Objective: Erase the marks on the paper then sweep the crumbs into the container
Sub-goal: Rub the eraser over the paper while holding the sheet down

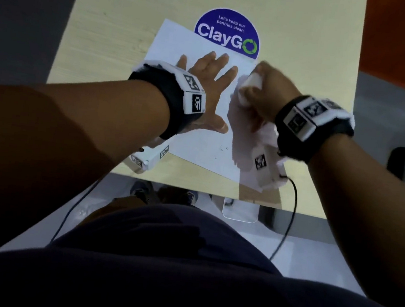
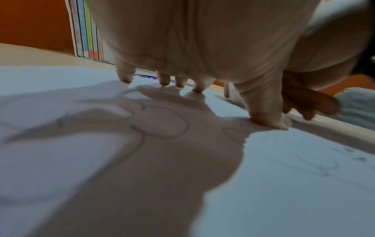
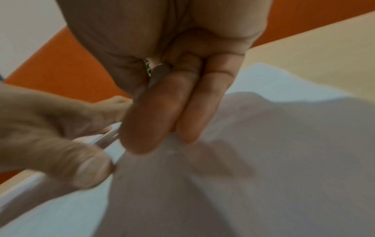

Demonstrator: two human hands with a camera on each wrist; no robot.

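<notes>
A white sheet of paper lies askew on the wooden table. My left hand presses flat on it with its fingers spread. In the left wrist view faint pencil loops run under the palm's shadow, on the paper. My right hand grips a white eraser at the sheet's right side, just right of the left fingertips. The right wrist view is blurred; it shows the curled right fingers over the paper. A few dark crumbs lie near the sheet's lower right.
A round blue ClayGo sticker sits on the table beyond the paper, partly covered by it. A clear container shows just below the table's near edge. Black cables hang from both wrists. Orange wall and grey floor surround the table.
</notes>
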